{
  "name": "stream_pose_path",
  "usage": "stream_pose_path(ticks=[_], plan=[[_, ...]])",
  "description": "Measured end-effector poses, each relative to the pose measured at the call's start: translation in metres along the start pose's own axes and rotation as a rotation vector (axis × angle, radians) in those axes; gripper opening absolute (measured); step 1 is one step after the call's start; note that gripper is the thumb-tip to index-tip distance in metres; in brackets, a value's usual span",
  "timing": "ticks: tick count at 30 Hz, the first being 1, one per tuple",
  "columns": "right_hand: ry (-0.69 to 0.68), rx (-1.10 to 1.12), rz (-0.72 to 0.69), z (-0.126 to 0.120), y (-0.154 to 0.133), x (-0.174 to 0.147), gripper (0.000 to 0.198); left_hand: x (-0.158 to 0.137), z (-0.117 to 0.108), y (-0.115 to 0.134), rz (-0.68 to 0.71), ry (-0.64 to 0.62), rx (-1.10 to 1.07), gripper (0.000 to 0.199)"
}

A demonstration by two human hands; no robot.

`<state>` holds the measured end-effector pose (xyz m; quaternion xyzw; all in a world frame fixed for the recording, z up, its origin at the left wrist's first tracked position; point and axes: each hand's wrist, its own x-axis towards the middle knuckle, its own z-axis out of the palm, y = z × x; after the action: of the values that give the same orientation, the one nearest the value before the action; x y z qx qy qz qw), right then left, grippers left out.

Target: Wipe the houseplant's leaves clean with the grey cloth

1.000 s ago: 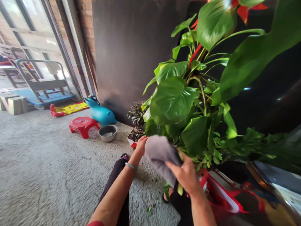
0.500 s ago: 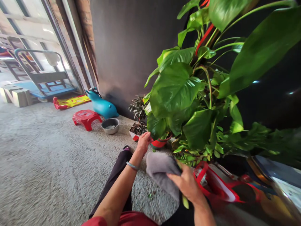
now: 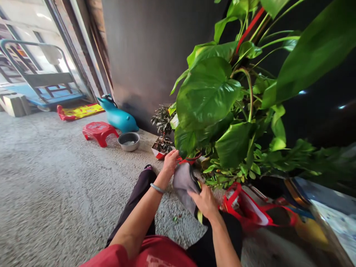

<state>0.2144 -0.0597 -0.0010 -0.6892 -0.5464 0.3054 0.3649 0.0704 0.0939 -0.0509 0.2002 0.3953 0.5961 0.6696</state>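
A grey cloth [image 3: 182, 181] hangs between my two hands, low in the middle of the head view. My right hand [image 3: 205, 202] grips its lower part, along with a yellowish leaf that sticks out below the fingers. My left hand [image 3: 169, 162] holds the cloth's upper edge, close to the rim of a red pot [image 3: 191, 159]. Right above the hands rises a large plant with broad green leaves [image 3: 207, 96].
A small dark-leaved plant [image 3: 161, 129] in a red-and-white pot stands by the dark wall. Left of it sit a metal bowl [image 3: 128, 141], a red stool [image 3: 98, 132] and a blue animal toy [image 3: 118, 118]. A red bag [image 3: 251, 209] lies at the right. Grey rough floor spreads left.
Both hands and the cloth have dropped lower, away from the big leaves, and the cloth now looks more bunched. The view has pulled back and my red top shows at the bottom.
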Motion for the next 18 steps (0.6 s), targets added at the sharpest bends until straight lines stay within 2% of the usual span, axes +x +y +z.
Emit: stream_pose_path(ticks=[2,3,4,6,8,9,11,13,15,18], plan=[[-0.046,0.102,0.023,-0.019,0.008,-0.026,0.026,0.002,-0.001,-0.001,-0.013,0.004,-0.038,0.038],[-0.013,0.143,0.021,-0.033,0.005,-0.032,0.029,0.003,-0.001,-0.002,-0.018,0.009,-0.047,0.038],[0.072,0.169,0.005,-0.048,-0.001,-0.033,0.035,0.002,-0.001,-0.004,-0.022,0.010,-0.050,0.038],[0.347,0.167,-0.074,-0.072,-0.020,-0.018,0.044,0.001,0.002,-0.009,-0.031,-0.002,-0.054,0.039],[0.604,0.132,-0.183,-0.080,-0.039,0.011,0.048,-0.002,0.004,-0.015,-0.037,-0.022,-0.052,0.041],[0.666,0.119,-0.220,-0.076,-0.045,0.027,0.048,-0.003,0.005,-0.017,-0.042,-0.032,-0.046,0.043],[0.602,0.084,-0.219,-0.056,-0.045,0.053,0.045,-0.003,0.004,-0.021,-0.053,-0.048,-0.023,0.045],[0.393,0.033,-0.128,-0.027,-0.026,0.061,0.042,0.000,-0.001,-0.023,-0.043,-0.051,0.002,0.044],[0.201,0.008,0.000,0.003,0.007,0.047,0.037,0.005,-0.013,-0.024,-0.036,-0.032,0.020,0.036],[0.113,0.054,0.189,0.033,0.064,0.000,0.033,0.014,-0.038,-0.029,-0.102,0.051,0.068,0.027]])
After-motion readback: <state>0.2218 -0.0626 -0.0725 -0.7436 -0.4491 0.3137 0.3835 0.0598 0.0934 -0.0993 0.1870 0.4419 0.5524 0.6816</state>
